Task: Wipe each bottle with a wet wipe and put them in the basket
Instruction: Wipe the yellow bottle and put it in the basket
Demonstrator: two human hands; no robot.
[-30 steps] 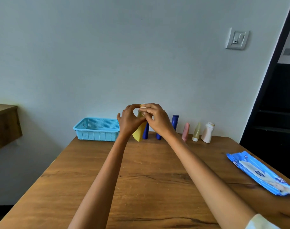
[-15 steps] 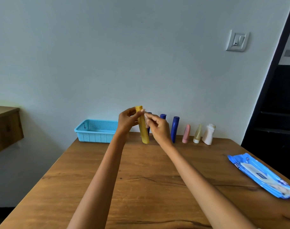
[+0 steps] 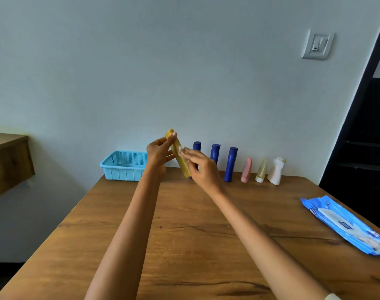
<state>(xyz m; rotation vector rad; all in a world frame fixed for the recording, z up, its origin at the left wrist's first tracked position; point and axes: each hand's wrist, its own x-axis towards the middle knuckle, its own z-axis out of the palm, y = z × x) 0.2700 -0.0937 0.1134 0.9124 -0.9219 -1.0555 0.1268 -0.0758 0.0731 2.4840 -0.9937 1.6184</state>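
Yellow bottle (image 3: pixel 180 155) base behind right hand (image 3: pixel 203 169)

Yellow bottle (image 3: pixel 180 155) held tilted above table, small white wet wipe (image 3: pixel 181 148) against it. Three blue bottles (image 3: pixel 230 164), pink (image 3: pixel 246 170), pale yellow (image 3: pixel 261 170), white (image 3: pixel 276 170) upright in row. Light blue basket (image 3: pixel 122 166) at row's left end.

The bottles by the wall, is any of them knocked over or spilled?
No, nothing is spilled. The three blue bottles, the pink bottle, the pale yellow tube and the white bottle all stand up. Only the yellow bottle is tilted, because the left hand holds it for wiping.
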